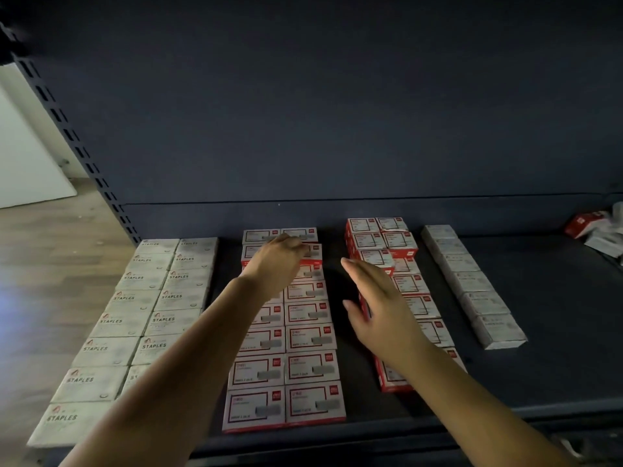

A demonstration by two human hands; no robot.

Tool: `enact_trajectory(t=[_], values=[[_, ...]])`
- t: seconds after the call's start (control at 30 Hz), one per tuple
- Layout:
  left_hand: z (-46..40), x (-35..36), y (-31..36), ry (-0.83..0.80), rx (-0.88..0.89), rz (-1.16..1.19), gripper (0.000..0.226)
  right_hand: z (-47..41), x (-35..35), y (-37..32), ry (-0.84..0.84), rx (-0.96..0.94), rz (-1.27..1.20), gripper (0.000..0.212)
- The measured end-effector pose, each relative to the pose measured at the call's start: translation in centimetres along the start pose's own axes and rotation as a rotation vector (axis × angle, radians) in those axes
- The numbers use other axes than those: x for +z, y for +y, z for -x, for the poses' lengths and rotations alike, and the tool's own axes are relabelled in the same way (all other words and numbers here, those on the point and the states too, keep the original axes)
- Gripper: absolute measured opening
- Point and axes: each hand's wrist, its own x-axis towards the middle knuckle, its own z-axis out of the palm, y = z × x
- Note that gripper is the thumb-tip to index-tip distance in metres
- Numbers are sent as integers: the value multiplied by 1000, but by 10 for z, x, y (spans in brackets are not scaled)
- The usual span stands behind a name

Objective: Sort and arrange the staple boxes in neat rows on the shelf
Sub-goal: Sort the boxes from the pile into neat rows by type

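Presently the left hand (276,261) reaches to the rear of the red-and-white staple boxes (312,338), fingers resting on a box in the second row from the back; whether that grip pinches it cannot be told. Right hand (374,305) hovers flat, fingers straight, holding nothing, beside the raised red stacks (384,246). White STAPLES boxes (135,318) occupy the shelf's (556,318) left; a grey row (472,284) lies right.

Four blocks of staple boxes (312,365), two hands (374,299).
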Motion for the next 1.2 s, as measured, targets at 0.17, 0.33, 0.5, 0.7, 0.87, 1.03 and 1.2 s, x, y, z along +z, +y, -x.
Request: enact_trajectory(t=[0.17, 0.33, 0.5, 0.7, 0.87, 1.03, 1.2], values=[[-3, 3, -7, 23, 19, 7, 37, 0, 2, 1, 17, -14, -8, 60], [-8, 6, -4, 29, -35, -47, 35, 0, 5, 4, 37, -19, -2, 58], [-5, 5, 4, 81, -93, -26, 32, 0, 3, 8, 30, -59, 43, 48], [-3, 9, 4, 58, -55, -103, 32, 2, 2, 10, -2, -76, 126, 49], [-2, 9, 6, -2, -45, -259, 27, 6, 3, 12, -36, -62, 267, 63], [-3, 9, 8, -28, -85, -262, 24, 8, 4, 12, -53, -42, 310, 61], [-4, 9, 7, -83, -71, -305, 23, 11, 3, 12, -55, -36, 308, 60]])
